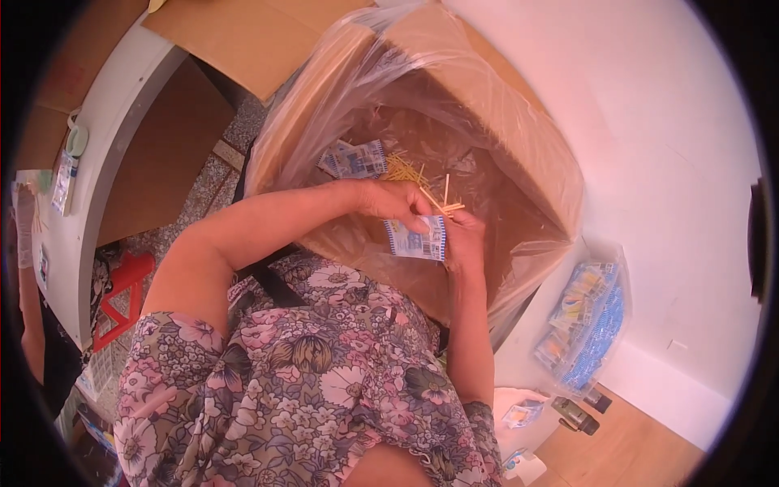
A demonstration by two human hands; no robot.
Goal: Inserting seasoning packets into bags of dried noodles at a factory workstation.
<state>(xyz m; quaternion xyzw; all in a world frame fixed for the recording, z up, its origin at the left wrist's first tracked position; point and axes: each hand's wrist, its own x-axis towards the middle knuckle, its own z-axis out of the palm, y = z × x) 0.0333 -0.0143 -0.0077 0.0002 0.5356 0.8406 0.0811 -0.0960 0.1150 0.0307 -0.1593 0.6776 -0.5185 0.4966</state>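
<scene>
Several yellow sticks, blue-white packet between left hand, right hand.

A head-worn fisheye looks down closely on both hands.

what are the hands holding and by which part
The left hand pinches a blue-white packet by its upper edge; yellowish sticks show at the right hand, exact hold unclear.
</scene>
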